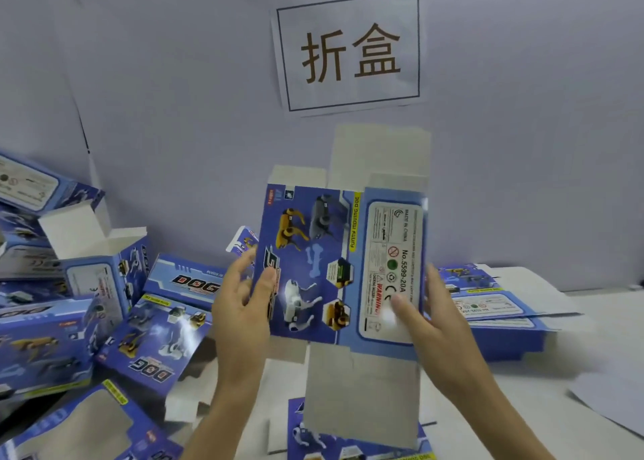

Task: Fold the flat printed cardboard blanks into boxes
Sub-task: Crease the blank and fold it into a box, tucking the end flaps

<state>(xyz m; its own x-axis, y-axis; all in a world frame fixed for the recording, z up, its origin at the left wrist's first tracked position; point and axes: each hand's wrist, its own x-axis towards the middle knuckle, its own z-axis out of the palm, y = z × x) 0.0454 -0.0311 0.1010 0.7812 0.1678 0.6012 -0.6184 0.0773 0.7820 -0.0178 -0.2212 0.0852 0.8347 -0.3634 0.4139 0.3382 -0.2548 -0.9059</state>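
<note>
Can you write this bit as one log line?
step: opening blank | left hand: holds box blank | right hand: holds it | flaps: unfolded

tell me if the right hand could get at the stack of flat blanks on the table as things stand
Probably not right away: the right hand is gripping the held blank along with the left hand. The stack lies just behind it with nothing between, so once it lets go, yes.
</note>
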